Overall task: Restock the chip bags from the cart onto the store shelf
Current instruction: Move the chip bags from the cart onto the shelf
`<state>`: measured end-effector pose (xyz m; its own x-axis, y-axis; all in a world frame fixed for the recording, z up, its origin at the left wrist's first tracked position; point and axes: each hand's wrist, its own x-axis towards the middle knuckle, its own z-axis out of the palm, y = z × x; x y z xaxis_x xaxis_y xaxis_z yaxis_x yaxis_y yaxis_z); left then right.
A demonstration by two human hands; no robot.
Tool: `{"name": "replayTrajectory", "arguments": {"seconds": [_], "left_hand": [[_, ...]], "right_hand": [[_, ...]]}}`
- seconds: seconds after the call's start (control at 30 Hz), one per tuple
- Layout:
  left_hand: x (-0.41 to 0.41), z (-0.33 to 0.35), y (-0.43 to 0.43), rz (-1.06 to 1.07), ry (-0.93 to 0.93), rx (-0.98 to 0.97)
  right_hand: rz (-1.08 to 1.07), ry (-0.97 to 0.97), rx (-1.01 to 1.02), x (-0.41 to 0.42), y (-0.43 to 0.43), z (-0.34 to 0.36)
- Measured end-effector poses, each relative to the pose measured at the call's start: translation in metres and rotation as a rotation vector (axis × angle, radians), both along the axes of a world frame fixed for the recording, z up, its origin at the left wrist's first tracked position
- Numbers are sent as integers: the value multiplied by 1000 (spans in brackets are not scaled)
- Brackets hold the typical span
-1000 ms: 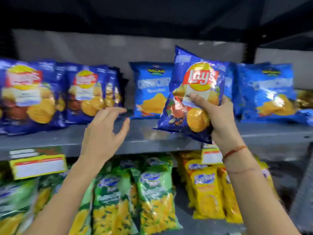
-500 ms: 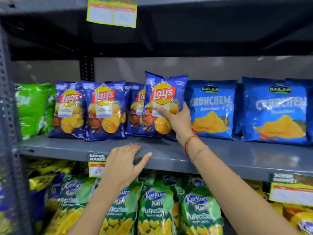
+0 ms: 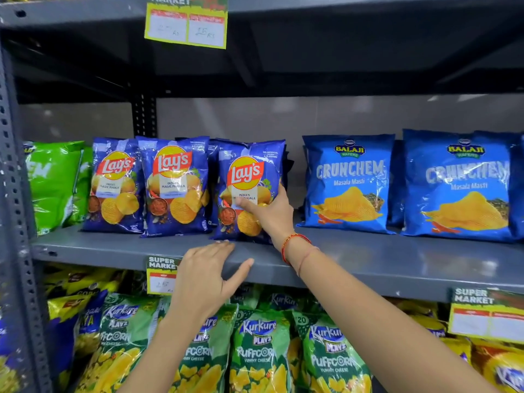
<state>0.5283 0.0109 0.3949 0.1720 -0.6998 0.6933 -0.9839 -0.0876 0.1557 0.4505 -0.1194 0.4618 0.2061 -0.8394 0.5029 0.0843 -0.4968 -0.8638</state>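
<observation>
The right hand (image 3: 270, 215) grips a dark blue Lay's Magic Masala bag (image 3: 249, 191) by its lower right side, thumb across the front over the printed chips and fingers wrapped behind the edge; the bag stands upright on the grey metal shelf (image 3: 368, 260), its bottom edge on or just above the shelf surface, though the wrist hides part of that edge and contact there cannot be confirmed; a red thread bracelet (image 3: 292, 245) circles the right wrist; just left of the held bag stand two more Lay's bags (image 3: 173, 185), upright and overlapping, with further bags of the same kind behind them; at the far left of the same shelf sit green bags (image 3: 54, 182), their lettering cut off; to the right of the held bag, with a gap between, stand two light blue Balaji Crunchem Masala Masti bags (image 3: 348, 182), side by side and facing forward; the left hand (image 3: 209, 279) is open and holds nothing, palm down, its fingers spread and resting over the front lip of the shelf, beside a yellow price tag (image 3: 160, 276); below, green Kurkure Puffcorn bags (image 3: 261, 355) fill the lower shelf; another yellow price label (image 3: 185, 22) hangs from the shelf above.
</observation>
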Motion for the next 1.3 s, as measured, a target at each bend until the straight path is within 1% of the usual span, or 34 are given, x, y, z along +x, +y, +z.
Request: {"name": "replayTrajectory", "arguments": {"seconds": [0.17,0.23,0.3,0.4,0.47,0.57,0.67,0.77,0.83,0.97,1.03,1.1,1.23,1.3], "left_hand": [[-2,2,2,2,-27,-13],[-5,5,1,-11,7,-30],[-14,8,0,-47,60,-103],[-43,15,-6,-144,75,-210],[-70,20,-15,-226,91,-235],[-119,20,-33,-371,121,-248],[-177,11,-52,-513,136,-210],[-243,-6,-67,-674,111,-172],[-289,-20,-73,-758,99,-202],[-379,-62,-71,-934,144,-241],[-421,-90,-68,-1042,163,-181],[-452,-121,-68,-1099,169,-48],[-519,-201,-67,-1189,215,355],[-544,-240,-65,-1201,217,549]], "right_hand": [[-56,4,-22,-24,3,-2],[-91,-10,-66,-43,6,-1],[-104,-26,-101,-69,11,0],[-129,-23,-164,-118,18,-1],[-168,-39,-211,-156,23,-3],[-285,-62,-270,-220,34,-9],[-419,-67,-267,-292,48,-25],[-576,-38,-219,-367,65,-54],[-688,-15,-161,-416,77,-77],[-884,30,2,-509,104,-142],[-966,49,118,-549,120,-185],[-1009,46,247,-575,134,-227],[-1118,96,592,-628,165,-326],[-1132,93,753,-645,181,-374]]}}
